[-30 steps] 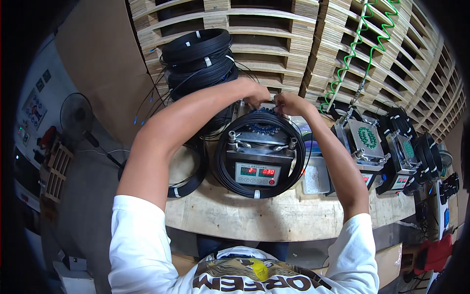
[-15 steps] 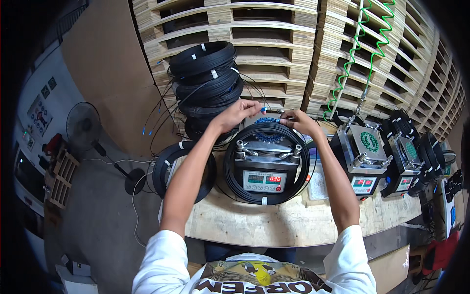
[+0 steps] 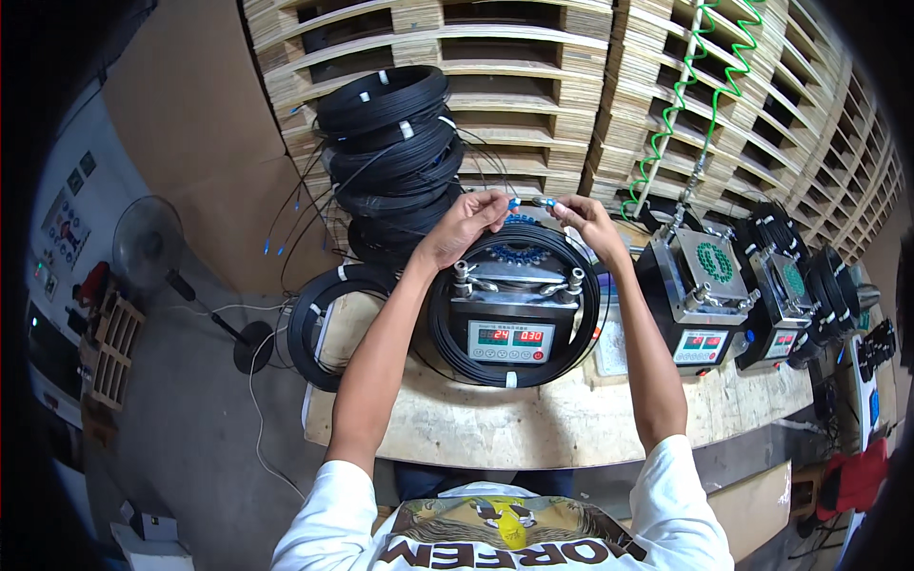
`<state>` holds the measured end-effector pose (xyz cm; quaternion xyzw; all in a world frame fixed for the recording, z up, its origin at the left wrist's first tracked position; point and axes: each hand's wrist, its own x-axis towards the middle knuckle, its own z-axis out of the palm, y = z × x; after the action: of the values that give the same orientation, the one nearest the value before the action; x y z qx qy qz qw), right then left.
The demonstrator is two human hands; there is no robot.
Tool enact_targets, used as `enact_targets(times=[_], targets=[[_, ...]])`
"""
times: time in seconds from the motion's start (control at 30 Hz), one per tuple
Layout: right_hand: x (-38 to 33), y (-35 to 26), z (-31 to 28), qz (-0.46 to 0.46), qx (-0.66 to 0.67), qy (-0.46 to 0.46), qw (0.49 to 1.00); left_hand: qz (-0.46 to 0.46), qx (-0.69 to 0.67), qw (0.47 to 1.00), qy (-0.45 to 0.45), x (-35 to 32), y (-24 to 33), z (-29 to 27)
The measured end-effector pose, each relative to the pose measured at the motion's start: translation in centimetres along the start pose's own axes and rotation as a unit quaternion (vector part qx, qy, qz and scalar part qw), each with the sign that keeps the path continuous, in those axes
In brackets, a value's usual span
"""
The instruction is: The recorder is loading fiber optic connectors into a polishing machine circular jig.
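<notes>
My left hand (image 3: 457, 228) is closed in a pinch on a small blue cable connector (image 3: 514, 204) above the far side of a bench machine. Facing it across a narrow gap, my right hand (image 3: 592, 228) pinches a small piece with a dark tip and some blue (image 3: 544, 202); its exact kind is too small to tell. Below both hands, a ring of blue connectors (image 3: 519, 249) sits on top of the machine (image 3: 460, 325), which has a lit red display. A coil of black cable (image 3: 511, 379) hangs round the machine's front, bound with a white tie.
A tall stack of black cable coils (image 3: 381, 143) stands behind to the left, another coil (image 3: 307, 328) beside the machine. Two similar machines (image 3: 700, 314) with green rings stand to the right. Wooden pallets (image 3: 519, 86) rise behind; a fan (image 3: 152, 243) is at far left.
My right hand has risen slightly, bringing the small piece up level with the blue connector in my left hand. The machine's left display now shows lit red digits. The whole view has shifted slightly.
</notes>
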<state>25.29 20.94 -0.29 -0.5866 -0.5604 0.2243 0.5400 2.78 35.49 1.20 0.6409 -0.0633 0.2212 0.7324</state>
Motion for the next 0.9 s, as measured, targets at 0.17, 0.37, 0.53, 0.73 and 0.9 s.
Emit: enact_targets(times=[0.17,0.37,0.53,0.73,0.9], targets=[[-2.0,-2.7,-0.3,-0.046,0.158,0.047,0.985,0.016,0.005,1.000,0.004,-0.2,-0.2,-0.2],[-4.4,-4.5,-0.7,-0.070,0.273,0.028,0.959,0.016,0.008,1.000,0.017,0.0,0.1,0.8],[-4.0,-6.0,-0.9,-0.060,0.128,0.021,0.990,0.001,0.089,0.996,0.031,-0.2,0.7,1.2],[-2.2,-6.7,0.0,-0.070,-0.131,-0.038,0.988,0.042,0.263,0.955,0.127,1.1,2.8,0.8],[-0.1,-6.6,1.4,-0.128,-0.159,-0.090,0.975,0.057,0.452,0.890,0.001,2.8,4.6,1.4]])
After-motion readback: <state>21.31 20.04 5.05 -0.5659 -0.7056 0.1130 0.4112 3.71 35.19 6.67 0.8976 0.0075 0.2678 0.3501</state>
